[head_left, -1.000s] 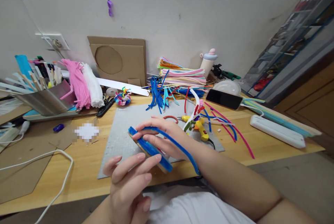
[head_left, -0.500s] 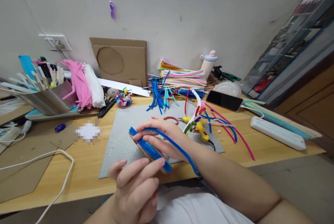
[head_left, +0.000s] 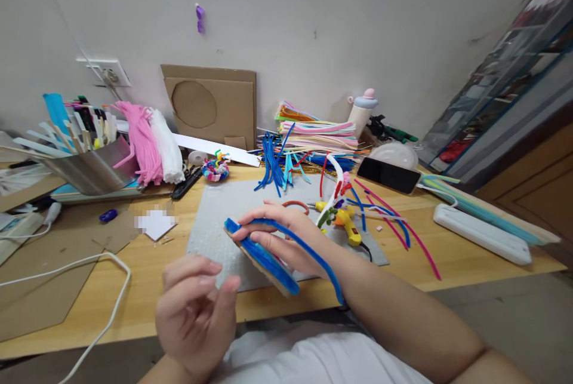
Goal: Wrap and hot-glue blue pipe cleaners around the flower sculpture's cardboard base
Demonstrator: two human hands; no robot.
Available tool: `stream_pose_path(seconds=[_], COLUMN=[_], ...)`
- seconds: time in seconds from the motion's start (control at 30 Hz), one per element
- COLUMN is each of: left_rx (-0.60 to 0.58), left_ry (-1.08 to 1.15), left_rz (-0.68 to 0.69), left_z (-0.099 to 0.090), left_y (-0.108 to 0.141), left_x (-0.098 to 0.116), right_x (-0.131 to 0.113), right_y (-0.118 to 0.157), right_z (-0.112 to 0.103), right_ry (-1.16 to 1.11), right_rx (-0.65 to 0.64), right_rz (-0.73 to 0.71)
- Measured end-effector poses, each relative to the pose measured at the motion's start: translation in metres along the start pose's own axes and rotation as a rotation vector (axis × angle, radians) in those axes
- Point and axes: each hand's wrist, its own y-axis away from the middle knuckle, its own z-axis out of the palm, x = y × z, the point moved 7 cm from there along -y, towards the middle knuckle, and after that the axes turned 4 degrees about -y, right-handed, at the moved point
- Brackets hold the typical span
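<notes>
My right hand (head_left: 286,234) grips a cardboard piece (head_left: 271,273) whose upper side is lined with blue pipe cleaner (head_left: 264,255). It is held tilted above the grey cutting mat (head_left: 210,211). A loose length of the blue pipe cleaner arches over the fingers and down across my right wrist. To the left of the piece and apart from it is my left hand (head_left: 197,306), its fingers curled and apart with nothing between them. Behind my right hand lies a yellow glue gun (head_left: 349,226), beside a white pipe-cleaner figure (head_left: 333,193) with coloured bits.
Pipe-cleaner bundles (head_left: 317,133) lie along the wall near a bottle (head_left: 362,109). A phone (head_left: 388,175) and a white power strip (head_left: 481,233) are at the right. A metal holder (head_left: 96,166) with sticks stands left; a white cable (head_left: 107,324) crosses the front left.
My left hand has moved off the blue-lined cardboard piece toward the left and now stays clear of it. My right hand keeps its grip, and the view has shifted slightly.
</notes>
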Motion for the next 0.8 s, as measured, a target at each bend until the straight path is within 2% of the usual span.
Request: stream_pose_path(seconds=[0.07, 0.13, 0.27, 0.37, 0.6, 0.7, 0.8], left_rx=[-0.006, -0.073, -0.223, -0.218, -0.221, -0.230, -0.353], left_ry=[0.089, 0.112, -0.056, -0.080, -0.044, 0.019, 0.060], left_rz=[-0.083, -0.073, 0.138, 0.193, 0.097, -0.074, -0.212], left_z=[0.003, 0.008, 0.014, 0.013, 0.018, 0.022, 0.033], left_y=[-0.004, -0.006, -0.001, 0.003, 0.008, 0.009, 0.008], left_x=[-0.004, 0.000, 0.014, 0.015, 0.001, -0.010, -0.013], right_x=[0.000, -0.002, -0.003, -0.003, -0.004, -0.004, -0.004], right_y=[0.000, 0.001, 0.002, 0.002, 0.002, 0.002, 0.003], right_z=[0.000, -0.001, -0.001, -0.001, -0.002, -0.002, -0.002], right_ry=[0.011, 0.016, 0.008, 0.008, 0.043, 0.059, 0.063], right_rx=[0.005, 0.003, -0.003, -0.008, -0.018, -0.011, -0.004], right_rz=[-0.005, -0.013, -0.011, -0.017, -0.035, -0.036, -0.032])
